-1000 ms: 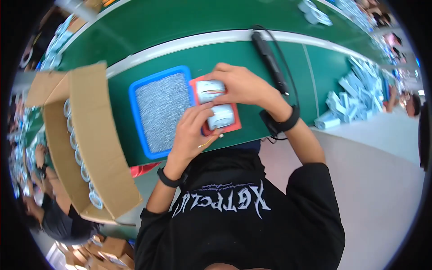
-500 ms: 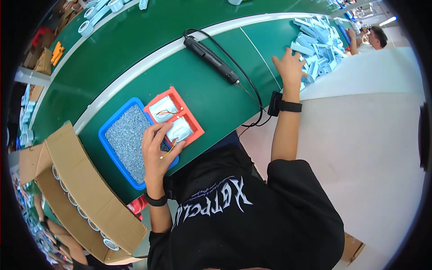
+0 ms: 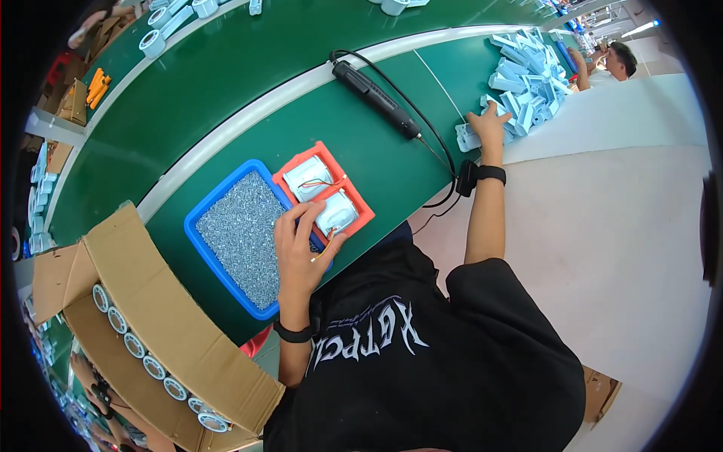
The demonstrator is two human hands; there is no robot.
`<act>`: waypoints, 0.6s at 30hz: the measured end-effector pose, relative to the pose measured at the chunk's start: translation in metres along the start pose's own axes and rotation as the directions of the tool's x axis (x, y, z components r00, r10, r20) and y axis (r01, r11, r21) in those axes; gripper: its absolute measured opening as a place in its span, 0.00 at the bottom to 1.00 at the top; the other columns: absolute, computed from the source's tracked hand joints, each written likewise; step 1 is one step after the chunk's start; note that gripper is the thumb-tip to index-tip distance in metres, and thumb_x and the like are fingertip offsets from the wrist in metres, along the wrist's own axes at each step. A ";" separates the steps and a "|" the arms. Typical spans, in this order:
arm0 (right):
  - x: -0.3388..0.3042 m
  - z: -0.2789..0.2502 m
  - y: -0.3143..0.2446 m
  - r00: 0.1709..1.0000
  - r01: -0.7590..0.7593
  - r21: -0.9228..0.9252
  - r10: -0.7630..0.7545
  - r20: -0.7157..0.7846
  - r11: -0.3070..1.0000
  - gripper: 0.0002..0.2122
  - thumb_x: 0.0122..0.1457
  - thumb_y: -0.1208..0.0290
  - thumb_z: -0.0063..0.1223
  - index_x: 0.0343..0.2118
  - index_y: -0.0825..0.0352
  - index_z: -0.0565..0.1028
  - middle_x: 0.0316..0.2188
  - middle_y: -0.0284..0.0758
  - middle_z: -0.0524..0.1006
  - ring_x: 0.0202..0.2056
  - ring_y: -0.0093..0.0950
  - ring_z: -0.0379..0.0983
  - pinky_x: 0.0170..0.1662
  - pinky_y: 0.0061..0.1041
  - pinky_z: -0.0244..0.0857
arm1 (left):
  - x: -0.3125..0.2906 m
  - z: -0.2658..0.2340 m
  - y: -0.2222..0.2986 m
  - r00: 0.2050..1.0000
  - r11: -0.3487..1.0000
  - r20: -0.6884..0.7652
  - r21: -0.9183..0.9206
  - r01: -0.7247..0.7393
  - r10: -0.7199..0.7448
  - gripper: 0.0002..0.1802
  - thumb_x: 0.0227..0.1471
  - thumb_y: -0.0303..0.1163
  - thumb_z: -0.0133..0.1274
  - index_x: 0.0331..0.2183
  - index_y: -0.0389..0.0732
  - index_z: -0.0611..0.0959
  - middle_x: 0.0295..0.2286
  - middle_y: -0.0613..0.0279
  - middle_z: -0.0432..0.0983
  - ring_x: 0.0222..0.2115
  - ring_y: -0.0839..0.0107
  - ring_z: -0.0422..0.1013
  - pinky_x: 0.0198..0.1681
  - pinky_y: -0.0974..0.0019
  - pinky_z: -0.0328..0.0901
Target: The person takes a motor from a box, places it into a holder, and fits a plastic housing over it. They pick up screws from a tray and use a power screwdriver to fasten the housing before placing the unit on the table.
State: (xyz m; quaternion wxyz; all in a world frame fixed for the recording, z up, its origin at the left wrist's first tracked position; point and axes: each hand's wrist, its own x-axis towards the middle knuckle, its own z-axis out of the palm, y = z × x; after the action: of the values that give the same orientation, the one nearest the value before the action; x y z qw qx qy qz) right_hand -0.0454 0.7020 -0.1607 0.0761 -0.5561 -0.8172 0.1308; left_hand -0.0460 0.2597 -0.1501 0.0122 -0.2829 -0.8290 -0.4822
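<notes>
My left hand (image 3: 300, 245) is curled over the near compartment of a red two-part tray (image 3: 363, 211). Fingers and thumb close round a silver, pouch-like battery pack (image 3: 337, 213), whose thin wires and small white connector hang by my palm. A second silver pack (image 3: 309, 179) with red and dark wires lies in the far compartment. On the right, my right hand (image 3: 489, 129) reaches into a heap of light-blue plastic parts (image 3: 531, 79), its fingers apart and touching the near pieces. A few parts (image 3: 467, 138) lie just left of it.
A blue tray of small metal screws (image 3: 241, 233) adjoins the red one. Beyond lies a black electric screwdriver (image 3: 376, 99) with its cable. An open cardboard box (image 3: 177, 309) holds round light-blue parts at the left. A co-worker (image 3: 617, 64) is at the far right.
My right hand has drawn nearer, and several light-blue parts now lie beside it, closer to the table's near edge. My left hand stays at the pack; the view has shifted slightly.
</notes>
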 end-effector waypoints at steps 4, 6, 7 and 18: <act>0.008 0.014 -0.013 0.977 0.208 0.075 -0.210 0.026 0.975 0.37 0.43 0.56 0.59 0.57 0.59 0.58 0.58 0.54 0.52 0.51 0.55 0.62 0.53 0.39 0.61 | 0.002 -0.001 0.001 1.000 1.000 0.006 -0.001 -0.006 0.006 0.31 0.32 0.31 0.67 0.43 0.41 0.76 0.41 0.58 0.68 0.43 0.58 0.64 0.47 0.60 0.60; -0.005 0.024 -0.032 0.935 0.341 0.126 -0.350 0.054 0.932 0.38 0.42 0.55 0.60 0.57 0.62 0.59 0.56 0.54 0.57 0.51 0.53 0.62 0.54 0.37 0.59 | 0.002 -0.001 0.001 1.000 1.000 -0.007 0.001 -0.018 0.018 0.29 0.34 0.33 0.66 0.43 0.42 0.77 0.41 0.59 0.69 0.42 0.59 0.65 0.46 0.60 0.60; -0.018 0.027 -0.049 0.923 0.368 0.091 -0.376 0.083 0.925 0.36 0.43 0.56 0.60 0.56 0.62 0.60 0.54 0.54 0.59 0.51 0.51 0.63 0.54 0.37 0.59 | 0.002 -0.001 0.000 1.000 1.000 -0.013 0.009 -0.017 0.017 0.29 0.34 0.33 0.66 0.43 0.42 0.77 0.41 0.59 0.69 0.42 0.59 0.65 0.46 0.60 0.60; -0.026 -0.008 -0.070 0.610 0.718 0.356 -0.787 0.092 0.598 0.23 0.51 0.63 0.56 0.50 0.65 0.69 0.45 0.47 0.71 0.47 0.42 0.68 0.50 0.31 0.62 | 0.010 -0.020 0.021 0.991 0.993 0.123 -0.092 0.067 -0.055 0.25 0.38 0.24 0.61 0.44 0.40 0.76 0.43 0.56 0.68 0.43 0.55 0.67 0.47 0.58 0.62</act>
State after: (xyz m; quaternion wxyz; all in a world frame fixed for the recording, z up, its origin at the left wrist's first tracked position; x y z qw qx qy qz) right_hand -0.0956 0.6546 -0.1313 0.1042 -0.1185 -0.9505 0.2675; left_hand -0.0493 0.2557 -0.1201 -0.0663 -0.2862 -0.8123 -0.5038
